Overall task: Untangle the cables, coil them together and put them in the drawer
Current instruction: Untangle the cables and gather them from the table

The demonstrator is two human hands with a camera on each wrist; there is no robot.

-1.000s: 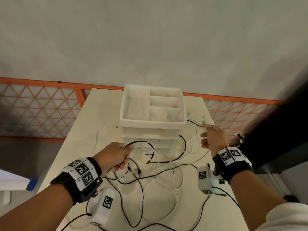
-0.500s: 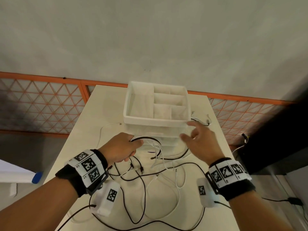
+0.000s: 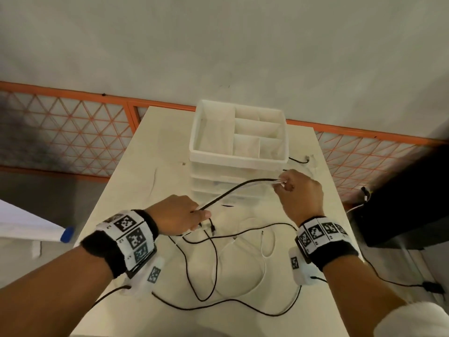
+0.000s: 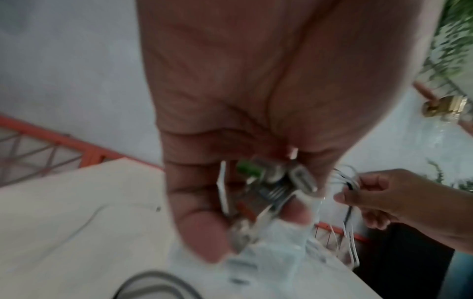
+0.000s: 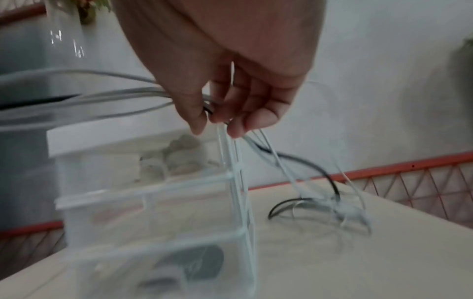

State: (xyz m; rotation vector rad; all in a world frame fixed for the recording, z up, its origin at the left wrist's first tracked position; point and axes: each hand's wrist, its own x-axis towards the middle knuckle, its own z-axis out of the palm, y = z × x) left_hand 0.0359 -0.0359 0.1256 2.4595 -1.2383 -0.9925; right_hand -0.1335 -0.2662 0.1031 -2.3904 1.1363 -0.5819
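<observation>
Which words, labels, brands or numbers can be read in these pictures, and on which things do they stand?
No word, brand or number can be read in any view.
Left wristband: black-and-white square code markers; the tiny characters beside them are too small to read.
Right wristband: the same kind of markers, with no legible text.
White drawer unit and cables: no print is visible.
Both wrist views are too blurred to show lettering.

Black and white cables (image 3: pixel 239 186) run in a taut bundle above the table, raised in front of the drawers (image 3: pixel 228 188), while the rest trails in loose, crossing loops on the tabletop. One black end lies behind the unit on its right. The drawers form a clear plastic stack under a white divided tray, all closed.
</observation>
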